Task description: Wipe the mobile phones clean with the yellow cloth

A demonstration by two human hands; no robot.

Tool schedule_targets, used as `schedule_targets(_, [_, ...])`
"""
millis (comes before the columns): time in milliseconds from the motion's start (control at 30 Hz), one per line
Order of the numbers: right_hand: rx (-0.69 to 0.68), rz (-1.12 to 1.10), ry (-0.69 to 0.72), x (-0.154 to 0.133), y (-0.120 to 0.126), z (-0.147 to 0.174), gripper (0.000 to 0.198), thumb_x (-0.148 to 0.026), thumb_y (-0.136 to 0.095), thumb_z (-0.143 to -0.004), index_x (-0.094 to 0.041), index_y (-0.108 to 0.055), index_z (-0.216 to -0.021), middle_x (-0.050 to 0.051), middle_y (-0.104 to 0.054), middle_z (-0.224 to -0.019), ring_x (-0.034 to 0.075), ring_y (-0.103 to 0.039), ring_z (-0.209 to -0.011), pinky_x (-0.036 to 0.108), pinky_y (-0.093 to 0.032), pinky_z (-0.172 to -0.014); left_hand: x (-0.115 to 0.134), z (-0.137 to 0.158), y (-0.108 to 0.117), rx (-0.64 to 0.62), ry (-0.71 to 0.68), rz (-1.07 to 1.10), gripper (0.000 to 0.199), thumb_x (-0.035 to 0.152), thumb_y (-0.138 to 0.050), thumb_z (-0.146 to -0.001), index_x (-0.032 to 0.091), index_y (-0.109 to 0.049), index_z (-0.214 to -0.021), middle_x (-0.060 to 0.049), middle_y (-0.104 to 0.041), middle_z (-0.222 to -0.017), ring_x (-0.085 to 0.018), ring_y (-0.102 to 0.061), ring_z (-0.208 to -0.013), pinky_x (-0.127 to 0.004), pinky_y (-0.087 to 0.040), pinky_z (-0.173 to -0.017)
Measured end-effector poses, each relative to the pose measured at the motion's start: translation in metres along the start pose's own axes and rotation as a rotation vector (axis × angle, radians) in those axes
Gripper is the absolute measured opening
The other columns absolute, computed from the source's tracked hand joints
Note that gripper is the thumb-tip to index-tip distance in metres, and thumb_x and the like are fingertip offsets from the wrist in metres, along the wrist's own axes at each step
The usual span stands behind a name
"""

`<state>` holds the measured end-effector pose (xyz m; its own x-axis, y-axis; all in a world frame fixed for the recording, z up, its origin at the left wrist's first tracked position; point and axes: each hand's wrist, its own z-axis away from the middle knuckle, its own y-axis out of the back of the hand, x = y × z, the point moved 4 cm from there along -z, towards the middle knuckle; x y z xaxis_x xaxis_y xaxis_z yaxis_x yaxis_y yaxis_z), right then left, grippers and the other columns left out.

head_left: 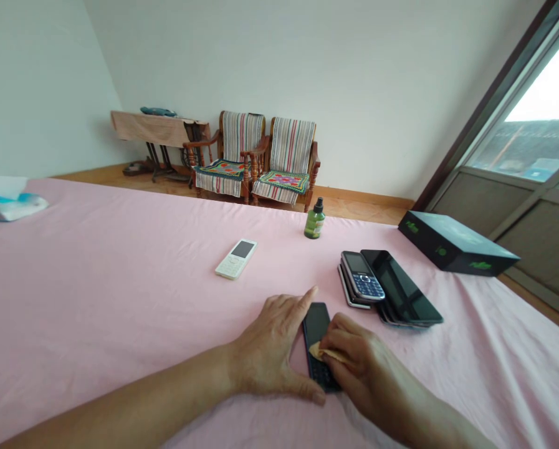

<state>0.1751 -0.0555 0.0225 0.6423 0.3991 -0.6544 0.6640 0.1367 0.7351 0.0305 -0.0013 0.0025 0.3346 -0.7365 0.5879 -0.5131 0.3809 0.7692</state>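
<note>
A dark keypad mobile phone [317,321] lies face up on the pink cloth, close in front of me. My left hand [277,349] braces it, index finger by its upper left edge and thumb by its lower end. Bunched in the closed fingers of my right hand [361,358] is a small yellow cloth [317,350], pressed on the phone's face between screen and keys. The right hand covers part of the phone's right side. Beyond my left hand lies a white keypad phone [237,258], apart from both hands.
Stacked keypad phones [363,277] and a stack of dark touchscreen devices [401,287] sit to the right. Behind them is a black box [457,243]. A green spray bottle [315,219] stands near the far edge. A white-and-blue packet [10,206] lies far left. Two wooden chairs [279,162] stand beyond.
</note>
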Motion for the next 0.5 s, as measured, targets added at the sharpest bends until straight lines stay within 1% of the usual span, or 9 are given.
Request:
schedule_targets(133, [0.004, -0.071, 0.008, 0.0, -0.012, -0.004, 0.024, 0.002, -0.047, -0.081, -0.018, -0.06, -0.076, 0.004, -0.058, -0.087, 0.016, -0.055, -0.081, 0.027, -0.044, -0.068, 0.001, 0.0, 0.0, 0.01, -0.038, 0.016, 0.126, 0.068, -0.076, -0.063, 0.021, 0.001, -0.152, -0.018, -0.04, -0.142, -0.036, -0.039, -0.126, -0.054, -0.027, -0.106])
schedule_targets(233, [-0.013, -0.089, -0.012, 0.002, -0.016, -0.004, 0.024, 0.003, -0.048, -0.079, -0.017, -0.06, -0.076, 0.003, -0.058, -0.086, 0.015, -0.055, -0.079, 0.026, -0.043, -0.067, 0.001, -0.001, 0.0, 0.018, -0.052, 0.023, 0.127, 0.069, -0.076, -0.062, 0.023, 0.003, -0.152, -0.016, -0.04, -0.142, -0.036, -0.04, -0.125, -0.053, -0.027, -0.106])
schedule_targets(367, [-0.03, -0.066, -0.064, 0.01, -0.004, 0.001, 0.023, 0.004, -0.049, -0.076, -0.017, -0.056, -0.069, 0.002, -0.056, -0.08, 0.013, -0.055, -0.072, 0.023, -0.041, -0.062, 0.001, -0.001, 0.0, -0.002, -0.011, 0.001, 0.129, 0.068, -0.077, -0.061, 0.023, 0.002, -0.152, -0.016, -0.04, -0.142, -0.036, -0.04, -0.124, -0.053, -0.028, -0.106])
schedule_targets(433, [-0.038, -0.026, -0.12, 0.016, 0.005, 0.004, 0.023, 0.002, -0.051, -0.076, -0.017, -0.052, -0.065, 0.001, -0.054, -0.073, 0.012, -0.054, -0.066, 0.023, -0.038, -0.057, 0.001, -0.001, 0.0, -0.013, 0.004, -0.01, 0.128, 0.068, -0.077, -0.061, 0.021, 0.001, -0.152, -0.017, -0.04, -0.142, -0.036, -0.041, -0.124, -0.053, -0.028, -0.106])
schedule_targets(500, [-0.048, -0.006, -0.15, 0.021, 0.01, 0.006, 0.023, 0.001, -0.052, -0.077, -0.017, -0.051, -0.064, 0.0, -0.052, -0.07, 0.013, -0.054, -0.064, 0.024, -0.037, -0.056, 0.002, -0.001, 0.0, -0.019, -0.001, -0.015, 0.127, 0.069, -0.076, -0.061, 0.021, -0.002, -0.152, -0.017, -0.041, -0.141, -0.036, -0.041, -0.123, -0.053, -0.028, -0.106])
